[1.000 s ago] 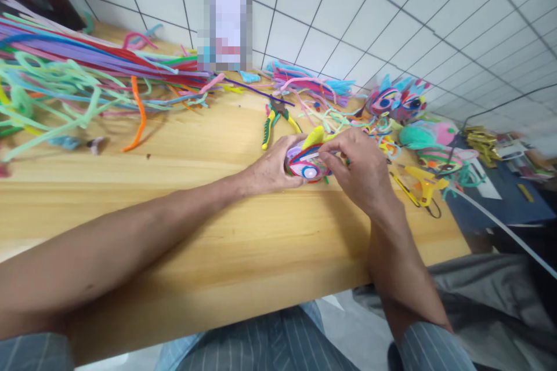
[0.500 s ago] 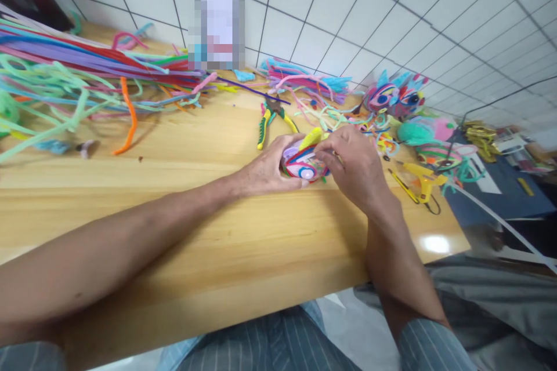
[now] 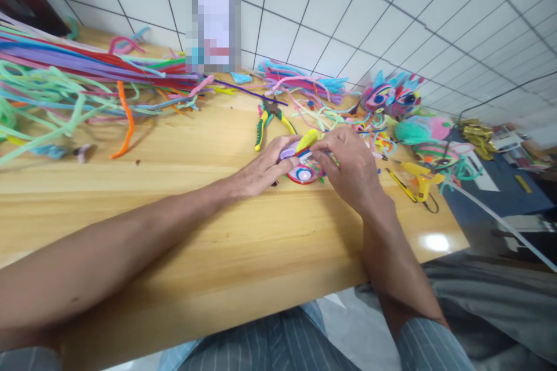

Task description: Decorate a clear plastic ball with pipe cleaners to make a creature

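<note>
A small pipe-cleaner figure (image 3: 304,174), pink and red with a round blue-and-white eye, lies on its side between my hands over the wooden table. My left hand (image 3: 266,167) grips it from the left, thumb pressed across its front. A yellow fuzzy piece (image 3: 307,139) and a lilac part stick up from its top. On the right, the fingers of my right hand (image 3: 351,167) are pinched together against the figure's upper edge. What lies between those fingertips is hidden. Green-and-yellow pliers (image 3: 261,130) rest just behind my left hand.
Long pipe cleaners (image 3: 100,64) are heaped at the left, with a shorter bundle (image 3: 304,81) by the tiled wall. Finished figures (image 3: 387,95) stand at the back right. A yellow glue gun (image 3: 421,179) and a yellow cutter (image 3: 401,184) lie right of my right hand.
My left thumb has moved from below the figure up onto its front. The figure's face has tilted slightly, and my right hand stays pinched at its edge.
</note>
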`<control>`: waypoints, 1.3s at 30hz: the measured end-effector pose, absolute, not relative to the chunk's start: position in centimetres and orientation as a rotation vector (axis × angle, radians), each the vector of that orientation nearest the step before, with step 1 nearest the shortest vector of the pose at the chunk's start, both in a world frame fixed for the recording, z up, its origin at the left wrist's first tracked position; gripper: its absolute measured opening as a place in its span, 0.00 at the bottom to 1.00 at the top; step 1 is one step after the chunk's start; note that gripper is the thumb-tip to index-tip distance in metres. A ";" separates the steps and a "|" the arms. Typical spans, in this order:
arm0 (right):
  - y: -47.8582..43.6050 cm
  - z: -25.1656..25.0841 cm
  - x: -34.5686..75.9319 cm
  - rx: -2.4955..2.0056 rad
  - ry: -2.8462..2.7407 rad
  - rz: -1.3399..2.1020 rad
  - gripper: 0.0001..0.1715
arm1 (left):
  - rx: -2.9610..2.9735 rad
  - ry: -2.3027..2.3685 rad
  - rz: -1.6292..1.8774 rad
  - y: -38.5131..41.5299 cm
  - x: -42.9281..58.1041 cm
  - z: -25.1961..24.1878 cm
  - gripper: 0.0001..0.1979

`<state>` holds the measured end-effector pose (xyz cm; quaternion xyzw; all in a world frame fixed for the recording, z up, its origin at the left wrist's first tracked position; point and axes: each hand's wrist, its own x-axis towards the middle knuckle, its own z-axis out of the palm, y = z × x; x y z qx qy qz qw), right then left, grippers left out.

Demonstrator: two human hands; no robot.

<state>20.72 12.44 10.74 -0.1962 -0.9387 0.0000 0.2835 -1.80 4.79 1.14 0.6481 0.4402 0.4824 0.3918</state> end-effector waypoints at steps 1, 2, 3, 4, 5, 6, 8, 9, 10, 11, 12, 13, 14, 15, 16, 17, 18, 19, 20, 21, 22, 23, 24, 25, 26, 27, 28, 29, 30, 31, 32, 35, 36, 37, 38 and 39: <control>12.4 10.7 20.8 -0.548 -2.502 -0.004 0.11 | 1.639 1.128 1.229 4.7 -1.8 1.2 0.35; 12.5 10.7 20.9 -0.573 -2.493 -0.008 0.11 | 1.630 1.142 1.230 4.7 -1.7 1.3 0.35; 12.6 10.7 21.1 -0.595 -2.484 -0.011 0.11 | 1.619 1.155 1.229 4.6 -1.7 1.3 0.34; 12.8 10.7 21.3 -0.611 -2.475 -0.014 0.11 | 1.613 1.163 1.224 4.5 -1.7 1.4 0.34; 13.0 10.7 21.7 -0.615 -2.465 -0.016 0.11 | 1.613 1.163 1.219 4.5 -1.7 1.5 0.34; 13.3 10.6 22.0 -0.608 -2.451 -0.022 0.11 | 1.613 1.162 1.216 4.4 -1.7 1.6 0.35; 14.0 10.3 22.9 -0.577 -2.407 -0.048 0.11 | 1.619 1.158 1.213 4.4 -1.7 1.7 0.35; 14.4 10.1 23.4 -0.559 -2.380 -0.065 0.10 | 1.618 1.162 1.213 4.3 -1.7 1.7 0.36; 14.8 9.8 23.8 -0.546 -2.357 -0.081 0.10 | 1.608 1.173 1.212 4.3 -1.7 1.7 0.36; 15.2 9.4 24.3 -0.541 -2.340 -0.094 0.10 | 1.591 1.188 1.209 4.3 -1.7 1.7 0.36; 15.5 9.0 24.7 -0.547 -2.331 -0.105 0.09 | 1.572 1.202 1.204 4.2 -1.7 1.7 0.36; 15.7 8.5 25.0 -0.560 -2.328 -0.111 0.09 | 1.553 1.212 1.198 4.2 -1.7 1.8 0.36; 15.9 8.1 25.2 -0.571 -2.328 -0.113 0.09 | 1.537 1.218 1.192 4.2 -1.7 1.8 0.37; 16.0 7.6 25.3 -0.575 -2.326 -0.109 0.09 | 1.527 1.217 1.186 4.2 -1.7 1.8 0.37; 16.1 7.2 25.3 -0.567 -2.319 -0.102 0.10 | 1.525 1.211 1.184 4.1 -1.7 1.9 0.37; 16.1 6.8 25.3 -0.546 -2.309 -0.089 0.10 | 1.526 1.203 1.182 4.1 -1.8 1.9 0.38; 16.0 6.5 25.2 -0.518 -2.296 -0.073 0.10 | 1.527 1.198 1.180 4.1 -1.8 2.0 0.38; 16.0 6.2 25.1 -0.489 -2.284 -0.056 0.10 | 1.524 1.197 1.174 4.0 -1.8 2.1 0.38; 15.9 6.0 25.0 -0.463 -2.272 -0.039 0.11 | 1.517 1.204 1.168 4.0 -1.8 2.2 0.38; 15.8 5.9 24.9 -0.445 -2.262 -0.022 0.11 | 1.509 1.212 1.160 4.0 -1.8 2.3 0.37; 15.7 5.8 24.8 -0.435 -2.255 -0.005 0.11 | 1.504 1.217 1.155 3.9 -1.8 2.3 0.37; 15.7 5.8 24.8 -0.433 -2.250 0.013 0.11 | 1.505 1.216 1.154 3.9 -1.8 2.4 0.36; 15.6 5.8 24.7 -0.437 -2.246 0.030 0.11 | 1.511 1.209 1.158 3.9 -1.8 2.4 0.36; 15.5 5.8 24.7 -0.446 -2.246 0.046 0.12 | 1.520 1.202 1.165 3.9 -1.8 2.4 0.35; 15.4 5.7 24.7 -0.462 -2.250 0.060 0.12 | 1.527 1.198 1.171 3.8 -1.8 2.4 0.35; 15.3 5.6 24.7 -0.484 -2.259 0.073 0.12 | 1.527 1.201 1.172 3.8 -1.8 2.3 0.35; 15.2 5.6 24.7 -0.509 -2.269 0.085 0.12 | 1.517 1.214 1.170 3.8 -1.8 2.2 0.35; 15.1 5.5 24.7 -0.533 -2.280 0.100 0.13 | 1.501 1.227 1.168 3.8 -1.9 2.0 0.35; 15.0 5.3 24.8 -0.553 -2.287 0.117 0.13 | 1.484 1.238 1.170 3.8 -1.9 1.9 0.35; 15.0 5.2 24.8 -0.566 -2.291 0.137 0.12 | 1.470 1.242 1.179 3.7 -1.9 1.7 0.35; 14.9 5.1 24.8 -0.571 -2.290 0.160 0.13 | 1.462 1.241 1.191 3.7 -2.0 1.6 0.34; 14.8 4.8 24.7 -0.578 -2.283 0.202 0.14 | 1.463 1.222 1.233 3.8 -2.1 1.5 0.33; 14.8 4.7 24.7 -0.583 -2.283 0.203 0.14 | 1.465 1.219 1.237 3.8 -2.2 1.5 0.32; 14.8 4.6 24.7 -0.580 -2.281 0.201 0.14 | 1.467 1.218 1.234 3.8 -2.2 1.6 0.32; 14.8 4.6 24.7 -0.570 -2.276 0.200 0.14 | 1.469 1.217 1.227 3.8 -2.2 1.7 0.31; 14.8 4.6 24.7 -0.557 -2.270 0.205 0.13 | 1.470 1.215 1.220 3.8 -2.2 1.7 0.30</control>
